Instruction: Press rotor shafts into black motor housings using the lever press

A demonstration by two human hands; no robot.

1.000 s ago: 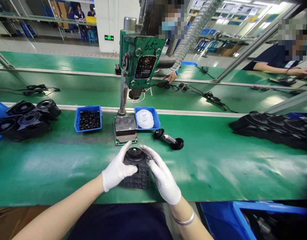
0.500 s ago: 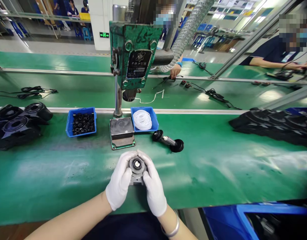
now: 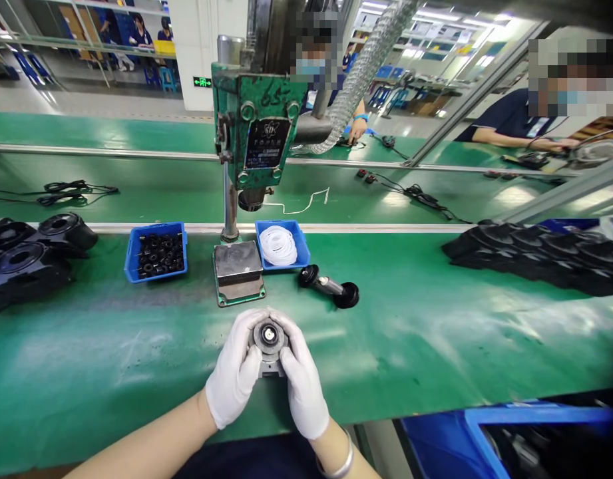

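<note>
The part (image 3: 269, 337) has turned, inside the bench edge (image 3: 410, 412).

Workpiece (image 3: 269, 346) before press (image 3: 256, 126), rings (image 3: 278, 246) in right bin (image 3: 303, 253), housings (image 3: 29, 266) far left

Noted at back: white pillar (image 3: 206, 40) with lit green exit sign (image 3: 202, 82); pale, shiny floor (image 3: 111, 93); blue stool (image 3: 167, 78) at left, beside far table (image 3: 141, 50). Green work surface (image 3: 386, 359) in front, streaked with glare. Metal rail (image 3: 151, 155) behind. Upper right: bright ceiling lights (image 3: 478, 23), slightly blurred.

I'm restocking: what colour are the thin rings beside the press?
White; the rings show best in the head view.
</note>
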